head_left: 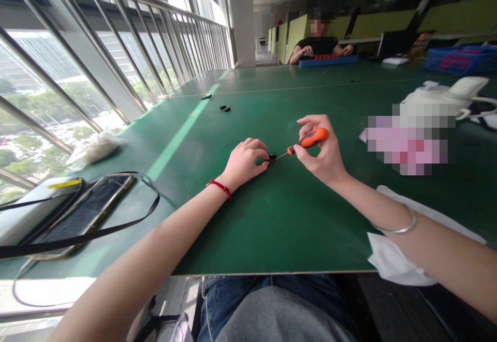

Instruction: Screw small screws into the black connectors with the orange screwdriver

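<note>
My left hand [248,162] rests on the green table, thumb and fingers closed on a small black part [272,156]. In my right hand [323,157] is a screwdriver [313,137] with an orange and dark grey handle, pinched between thumb and fingers. Its thin metal shaft slants down to the left, and the tip meets the black part or lies right beside it; which one is too small to tell. Farther off on the table lie a few more small black pieces [224,108] and another black piece [206,97].
Left of my arm lie a phone [87,218], a black strap [116,224] and a plastic bag [95,148]. At right are a white tissue [399,262], a blurred pink item [407,145] and a blue basket [462,60]. Across the table sits another person [320,46] behind a blue tray [328,61].
</note>
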A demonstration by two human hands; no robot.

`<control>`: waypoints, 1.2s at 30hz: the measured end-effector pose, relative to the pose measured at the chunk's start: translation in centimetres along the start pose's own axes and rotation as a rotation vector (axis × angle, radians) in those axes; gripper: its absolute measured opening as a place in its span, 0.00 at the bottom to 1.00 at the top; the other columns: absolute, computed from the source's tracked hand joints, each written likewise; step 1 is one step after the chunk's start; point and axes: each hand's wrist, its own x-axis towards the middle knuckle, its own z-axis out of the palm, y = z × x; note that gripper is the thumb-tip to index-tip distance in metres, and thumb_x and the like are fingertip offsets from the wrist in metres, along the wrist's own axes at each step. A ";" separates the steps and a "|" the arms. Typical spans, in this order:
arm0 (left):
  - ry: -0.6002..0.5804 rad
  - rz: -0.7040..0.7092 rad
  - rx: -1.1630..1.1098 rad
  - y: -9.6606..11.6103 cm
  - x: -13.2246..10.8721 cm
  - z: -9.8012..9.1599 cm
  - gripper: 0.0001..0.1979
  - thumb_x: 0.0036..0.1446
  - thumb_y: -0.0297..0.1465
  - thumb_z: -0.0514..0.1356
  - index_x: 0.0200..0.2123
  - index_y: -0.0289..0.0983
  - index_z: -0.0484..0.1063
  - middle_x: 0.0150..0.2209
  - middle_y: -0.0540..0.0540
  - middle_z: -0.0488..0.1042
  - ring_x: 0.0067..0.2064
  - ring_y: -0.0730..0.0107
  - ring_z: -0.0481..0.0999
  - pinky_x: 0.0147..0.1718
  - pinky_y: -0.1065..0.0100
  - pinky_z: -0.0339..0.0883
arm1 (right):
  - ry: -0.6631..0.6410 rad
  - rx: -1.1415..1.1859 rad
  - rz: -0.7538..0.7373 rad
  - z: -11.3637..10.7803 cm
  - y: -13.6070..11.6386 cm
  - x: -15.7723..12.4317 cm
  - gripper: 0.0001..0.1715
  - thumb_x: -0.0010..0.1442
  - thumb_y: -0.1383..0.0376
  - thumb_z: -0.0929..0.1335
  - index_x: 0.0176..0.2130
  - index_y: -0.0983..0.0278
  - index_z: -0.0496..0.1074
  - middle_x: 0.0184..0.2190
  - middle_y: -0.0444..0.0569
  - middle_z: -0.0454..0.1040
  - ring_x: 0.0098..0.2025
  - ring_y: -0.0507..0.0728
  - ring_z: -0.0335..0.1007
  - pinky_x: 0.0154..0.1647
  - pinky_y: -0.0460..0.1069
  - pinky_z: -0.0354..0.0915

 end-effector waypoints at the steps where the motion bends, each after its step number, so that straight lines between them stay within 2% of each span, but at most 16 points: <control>1: 0.000 -0.001 0.000 0.0 0.0 0.0 0.07 0.53 0.31 0.59 0.32 0.40 0.77 0.42 0.48 0.75 0.46 0.63 0.70 0.44 0.63 0.65 | -0.012 -0.008 0.012 0.0 0.0 0.0 0.18 0.48 0.67 0.69 0.42 0.60 0.66 0.23 0.40 0.65 0.26 0.52 0.63 0.33 0.50 0.63; 3: 0.000 -0.004 0.000 0.0 0.0 0.0 0.07 0.53 0.31 0.59 0.32 0.40 0.77 0.43 0.48 0.75 0.46 0.63 0.70 0.44 0.62 0.65 | -0.035 -0.060 0.039 0.0 0.0 0.0 0.07 0.51 0.62 0.68 0.33 0.60 0.69 0.18 0.39 0.63 0.24 0.53 0.63 0.34 0.51 0.62; 6: 0.000 -0.003 -0.001 0.1 0.0 0.0 0.06 0.53 0.31 0.59 0.31 0.39 0.77 0.42 0.48 0.75 0.45 0.63 0.70 0.44 0.62 0.65 | -0.040 -0.111 0.053 0.0 -0.1 -0.1 0.10 0.54 0.58 0.67 0.25 0.61 0.69 0.17 0.42 0.66 0.24 0.53 0.65 0.34 0.51 0.61; 8: 0.000 -0.004 -0.002 0.1 0.0 0.0 0.07 0.53 0.31 0.59 0.31 0.39 0.77 0.42 0.48 0.75 0.45 0.63 0.70 0.44 0.62 0.65 | -0.031 -0.086 0.029 -0.1 0.1 -0.1 0.06 0.52 0.61 0.67 0.31 0.60 0.70 0.22 0.42 0.68 0.26 0.53 0.66 0.35 0.51 0.62; 10: -0.003 -0.005 -0.002 0.2 0.1 0.0 0.07 0.53 0.31 0.59 0.31 0.39 0.77 0.43 0.48 0.75 0.45 0.63 0.70 0.44 0.62 0.65 | -0.033 -0.035 -0.001 -0.1 0.2 -0.1 0.13 0.50 0.64 0.68 0.39 0.60 0.68 0.26 0.42 0.68 0.28 0.54 0.66 0.36 0.51 0.62; 12: -0.006 -0.008 -0.005 0.2 0.1 0.0 0.07 0.53 0.31 0.59 0.31 0.39 0.77 0.43 0.48 0.75 0.45 0.63 0.70 0.44 0.62 0.65 | -0.067 0.006 0.005 0.0 0.3 0.0 0.18 0.50 0.64 0.67 0.43 0.60 0.66 0.24 0.40 0.67 0.27 0.53 0.65 0.35 0.51 0.62; 15: -0.006 -0.011 -0.012 0.2 0.0 -0.1 0.06 0.53 0.31 0.59 0.31 0.39 0.77 0.43 0.48 0.75 0.45 0.63 0.70 0.44 0.62 0.66 | -0.121 -0.045 0.048 0.0 0.2 -0.1 0.06 0.53 0.63 0.66 0.34 0.60 0.69 0.17 0.38 0.63 0.21 0.52 0.62 0.36 0.51 0.61; 18: -0.004 -0.014 -0.017 0.3 0.0 -0.1 0.06 0.53 0.31 0.59 0.31 0.39 0.77 0.42 0.48 0.75 0.45 0.63 0.70 0.44 0.62 0.66 | -0.092 -0.089 0.045 0.1 -0.1 -0.2 0.03 0.53 0.64 0.67 0.30 0.61 0.69 0.16 0.38 0.62 0.21 0.51 0.61 0.35 0.51 0.61; 21: -0.004 -0.015 -0.022 0.2 0.1 -0.1 0.06 0.53 0.31 0.59 0.31 0.39 0.77 0.42 0.48 0.75 0.45 0.63 0.70 0.43 0.62 0.66 | -0.023 -0.016 0.012 0.1 -0.1 -0.3 0.16 0.49 0.68 0.68 0.41 0.60 0.66 0.23 0.40 0.66 0.26 0.52 0.64 0.35 0.51 0.63; 23: -0.004 -0.015 -0.025 0.2 0.1 0.0 0.06 0.52 0.31 0.59 0.31 0.39 0.77 0.43 0.48 0.75 0.45 0.63 0.70 0.43 0.62 0.66 | -0.012 0.016 0.021 0.2 -0.1 -0.2 0.21 0.48 0.67 0.68 0.44 0.60 0.64 0.26 0.40 0.66 0.27 0.52 0.64 0.35 0.51 0.63; 27: -0.004 -0.019 -0.026 0.1 0.1 0.0 0.06 0.52 0.31 0.59 0.31 0.39 0.77 0.43 0.48 0.75 0.45 0.63 0.70 0.44 0.62 0.66 | -0.072 -0.068 0.076 0.2 -0.3 -0.2 0.05 0.53 0.62 0.68 0.32 0.60 0.67 0.14 0.36 0.59 0.19 0.50 0.57 0.35 0.51 0.62; 28: -0.005 -0.019 -0.027 0.1 0.1 0.0 0.06 0.52 0.31 0.59 0.31 0.39 0.77 0.43 0.48 0.75 0.45 0.63 0.70 0.44 0.62 0.66 | -0.072 -0.087 0.071 0.1 -0.3 -0.2 0.04 0.53 0.62 0.67 0.30 0.61 0.68 0.14 0.36 0.59 0.19 0.50 0.57 0.35 0.51 0.62; 30: -0.010 -0.018 -0.030 0.1 0.1 -0.1 0.07 0.52 0.30 0.59 0.32 0.39 0.77 0.43 0.48 0.75 0.45 0.63 0.70 0.44 0.62 0.66 | -0.041 -0.081 0.040 0.1 -0.4 -0.3 0.06 0.51 0.64 0.68 0.33 0.60 0.68 0.18 0.39 0.63 0.22 0.51 0.61 0.34 0.51 0.62; 33: -0.020 -0.023 -0.031 0.1 0.1 -0.1 0.07 0.53 0.31 0.58 0.32 0.39 0.77 0.43 0.47 0.75 0.45 0.63 0.70 0.45 0.62 0.66 | 0.002 -0.007 0.020 0.2 -0.3 -0.3 0.20 0.47 0.66 0.69 0.43 0.60 0.65 0.28 0.42 0.67 0.28 0.53 0.65 0.34 0.50 0.64; 34: -0.022 -0.026 -0.031 0.1 0.1 -0.1 0.07 0.53 0.31 0.58 0.32 0.39 0.77 0.43 0.47 0.75 0.46 0.63 0.70 0.45 0.62 0.66 | -0.006 0.001 0.034 0.3 -0.2 -0.3 0.21 0.47 0.66 0.69 0.43 0.59 0.64 0.27 0.41 0.67 0.28 0.52 0.65 0.34 0.50 0.64; 36: -0.022 -0.029 -0.032 0.1 0.1 -0.1 0.07 0.53 0.31 0.58 0.32 0.39 0.77 0.43 0.47 0.75 0.46 0.63 0.70 0.45 0.62 0.66 | -0.036 -0.048 0.074 0.3 -0.2 -0.2 0.13 0.49 0.63 0.69 0.38 0.60 0.67 0.22 0.39 0.65 0.25 0.52 0.64 0.35 0.51 0.63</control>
